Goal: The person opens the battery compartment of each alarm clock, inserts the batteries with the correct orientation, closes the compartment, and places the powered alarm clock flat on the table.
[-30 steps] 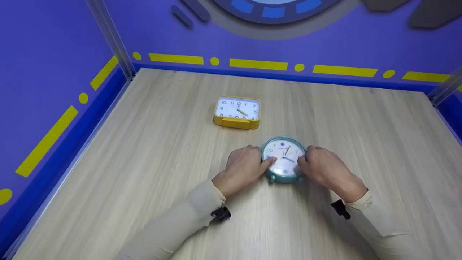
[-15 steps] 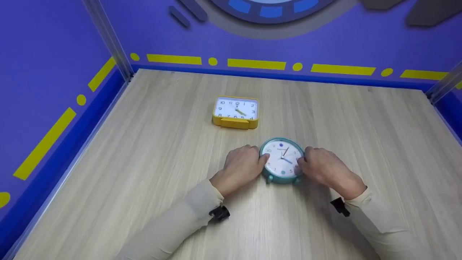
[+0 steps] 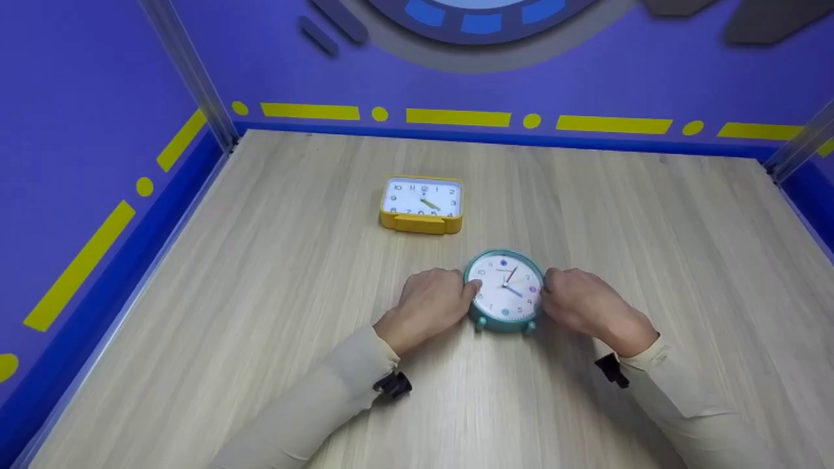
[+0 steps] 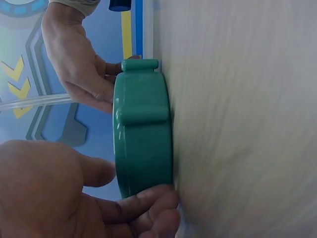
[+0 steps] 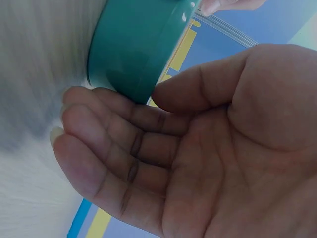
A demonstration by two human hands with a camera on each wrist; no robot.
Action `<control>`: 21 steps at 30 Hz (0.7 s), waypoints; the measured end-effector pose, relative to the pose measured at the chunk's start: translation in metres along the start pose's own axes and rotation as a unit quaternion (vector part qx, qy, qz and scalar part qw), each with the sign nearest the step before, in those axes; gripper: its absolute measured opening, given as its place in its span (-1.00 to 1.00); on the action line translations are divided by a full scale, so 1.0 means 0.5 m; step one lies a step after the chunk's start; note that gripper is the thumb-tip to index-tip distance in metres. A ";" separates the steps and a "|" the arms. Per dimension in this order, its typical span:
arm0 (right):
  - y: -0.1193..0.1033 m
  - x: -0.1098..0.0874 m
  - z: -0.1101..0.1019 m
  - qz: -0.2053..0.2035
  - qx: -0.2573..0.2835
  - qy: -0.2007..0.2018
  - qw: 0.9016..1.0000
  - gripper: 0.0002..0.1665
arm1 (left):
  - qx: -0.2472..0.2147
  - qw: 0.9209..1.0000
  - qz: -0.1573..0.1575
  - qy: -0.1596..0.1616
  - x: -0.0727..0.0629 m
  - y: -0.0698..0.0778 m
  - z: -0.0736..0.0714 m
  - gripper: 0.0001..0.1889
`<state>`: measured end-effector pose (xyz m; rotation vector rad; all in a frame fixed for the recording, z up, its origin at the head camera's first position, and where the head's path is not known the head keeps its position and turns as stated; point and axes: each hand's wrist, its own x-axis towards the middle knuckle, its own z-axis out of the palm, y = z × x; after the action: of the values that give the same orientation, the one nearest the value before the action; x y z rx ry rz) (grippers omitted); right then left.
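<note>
A round teal alarm clock lies face up on the wooden table, its two stubby feet toward me. My left hand grips its left side, thumb over the edge of the white dial. At the opposite side, my right hand holds the rim between thumb and curled fingers. The left wrist view shows the clock's green side wall close against the table, with left fingertips low beside it. In the right wrist view, the thumb is at the front edge and the index finger lies along the side.
A yellow rectangular alarm clock lies face up farther back, left of the teal one. Blue-purple panels with yellow dashes border the table at the back and sides. Black wrist mounts sit on both sleeves.
The left thumb has drawn back from the dial toward its edge. My right thumb has slid off the dial, showing the purple mark at three. The clock stays in place; the head view shifts slightly.
</note>
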<state>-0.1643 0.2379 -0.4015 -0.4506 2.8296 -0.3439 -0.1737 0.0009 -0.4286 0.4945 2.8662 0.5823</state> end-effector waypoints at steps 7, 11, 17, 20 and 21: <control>0.000 0.004 -0.001 0.016 0.005 -0.019 1.000 -0.72 | 0.019 1.000 -0.002 0.002 0.001 0.006 0.007 -0.48; 0.001 0.004 0.001 0.019 0.005 -0.021 1.000 -0.71 | 0.016 1.000 -0.002 0.014 0.001 0.006 0.008 -0.50; 0.003 0.009 0.006 0.022 0.009 -0.014 1.000 -0.69 | 0.026 0.999 0.002 0.047 0.002 0.004 0.013 -0.50; 0.004 0.017 0.006 0.033 0.014 -0.019 0.999 -0.68 | 0.043 0.998 0.000 0.056 0.006 0.005 0.015 -0.47; 0.005 0.021 0.005 0.037 0.016 -0.022 0.999 -0.69 | 0.046 0.997 -0.001 0.058 0.008 0.006 0.016 -0.46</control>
<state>-0.1737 0.2362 -0.4067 -0.3403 2.7857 -0.3591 -0.1747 0.0078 -0.4349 0.4861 3.0151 0.4945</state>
